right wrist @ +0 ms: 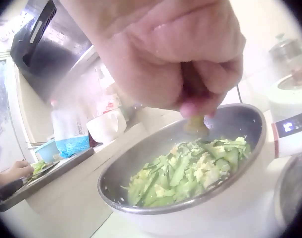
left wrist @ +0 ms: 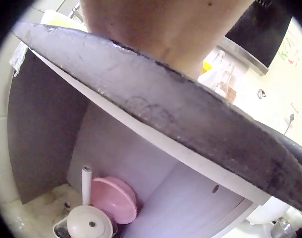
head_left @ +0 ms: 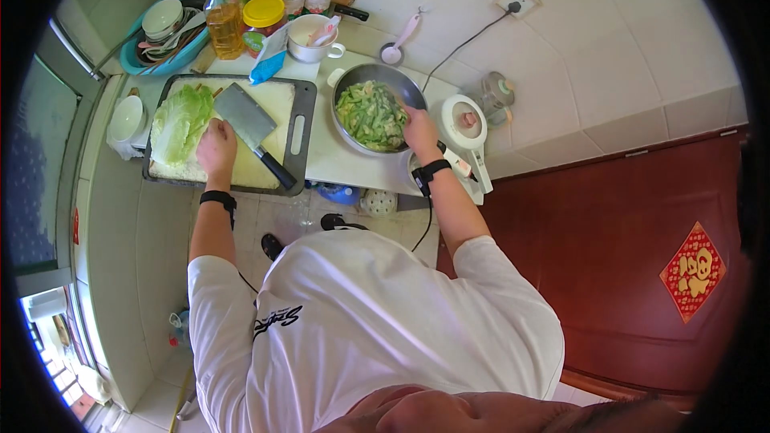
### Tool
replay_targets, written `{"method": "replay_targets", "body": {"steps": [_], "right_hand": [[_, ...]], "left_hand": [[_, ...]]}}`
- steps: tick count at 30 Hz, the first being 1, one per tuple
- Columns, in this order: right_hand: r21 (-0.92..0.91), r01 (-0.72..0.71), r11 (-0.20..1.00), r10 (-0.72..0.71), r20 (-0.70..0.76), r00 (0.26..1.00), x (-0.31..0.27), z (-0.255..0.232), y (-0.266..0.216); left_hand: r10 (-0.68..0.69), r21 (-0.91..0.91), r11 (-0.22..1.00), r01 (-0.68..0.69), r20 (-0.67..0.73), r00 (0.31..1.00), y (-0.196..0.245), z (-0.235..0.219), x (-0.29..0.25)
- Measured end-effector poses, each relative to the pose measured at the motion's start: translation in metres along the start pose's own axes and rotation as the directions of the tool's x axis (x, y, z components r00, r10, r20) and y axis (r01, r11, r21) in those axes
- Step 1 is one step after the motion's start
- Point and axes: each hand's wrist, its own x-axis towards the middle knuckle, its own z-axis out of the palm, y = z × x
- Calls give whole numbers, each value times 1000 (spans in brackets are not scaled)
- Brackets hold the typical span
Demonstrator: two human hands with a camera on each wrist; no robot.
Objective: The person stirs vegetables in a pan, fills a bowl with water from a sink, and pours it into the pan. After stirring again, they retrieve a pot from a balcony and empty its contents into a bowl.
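My right hand [head_left: 419,133] [right wrist: 176,54] is curled round a wooden utensil [right wrist: 196,127], whose lower part points into a deep pan [head_left: 341,130] [right wrist: 111,186]. Chopped green vegetables with pale yellow bits [head_left: 370,116] [right wrist: 190,171] fill the pan. My left hand [head_left: 216,148] [right wrist: 19,171], its fingers loosely bent, rests over the dark-edged cutting board [head_left: 298,112] beside leafy lettuce [head_left: 178,124]. Just right of that hand lies a cleaver [head_left: 247,116], its black handle towards me. The left wrist view shows the board's edge [left wrist: 141,99], with the left fingers hidden.
Behind the board stand a blue basin of bowls [head_left: 132,52], an oil bottle [head_left: 224,28], a yellow-lidded jar [head_left: 265,12] and a white cup [head_left: 309,40]. A white lidded cooker [head_left: 461,122] is right of the pan, with a cord [head_left: 465,44] running to the wall socket.
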Motion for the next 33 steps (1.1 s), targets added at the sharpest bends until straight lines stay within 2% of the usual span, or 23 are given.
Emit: {"method": "replay_targets", "body": {"steps": [4,9,12,13,18,19,20,22,23,24,26,28,29,30,32,33], "right_hand": [[-82,44,996,-40,45,998,4,8,1],[35,36,999,-38,66,997,-17,-20,7],[99,40,994,-49,93,994,-33,-26,33],[140,1,990,-11,69,998,-36,-41,27],[252,-7,968,-8,57,998,-48,-55,44],[284,-3,959,-11,48,999,-49,-55,48],[288,-5,958,-12,57,998,-51,-49,56],[371,11,929,-37,63,997,-55,-35,70],[376,13,926,-43,71,997,-60,-33,73],[361,39,932,-52,26,998,-66,-36,67],[352,83,933,-84,-11,996,-73,-28,67],[216,81,973,-92,39,995,-83,-12,76],[178,-12,984,-17,163,986,-87,-10,77],[181,8,984,-39,168,985,-88,-13,73],[300,-36,953,19,62,998,-90,-21,61],[303,-31,953,14,60,998,-92,-18,63]], "left_hand": [[-36,35,999,34,63,997,2,-3,1],[-56,59,997,54,41,998,1,3,1],[-37,31,999,36,31,999,-1,4,1],[-37,34,999,36,35,999,-1,4,1],[-143,-67,986,154,141,980,7,-12,4],[-185,-80,978,195,120,975,12,-19,2],[-190,-71,977,199,121,974,14,-22,-4],[-176,-424,895,137,-54,983,18,-34,-20],[-186,-459,882,104,-137,973,27,-39,-34],[-193,-450,886,111,-141,971,28,-44,-50],[-286,-616,774,143,-139,948,24,-49,-84],[-330,-610,772,177,-147,932,18,-55,-119],[-357,-611,766,199,-148,922,15,-60,-135],[-373,-609,766,205,-161,914,13,-65,-149],[-442,-618,742,259,-161,882,9,-77,-172],[-444,-619,742,256,-167,881,7,-84,-180]]}}
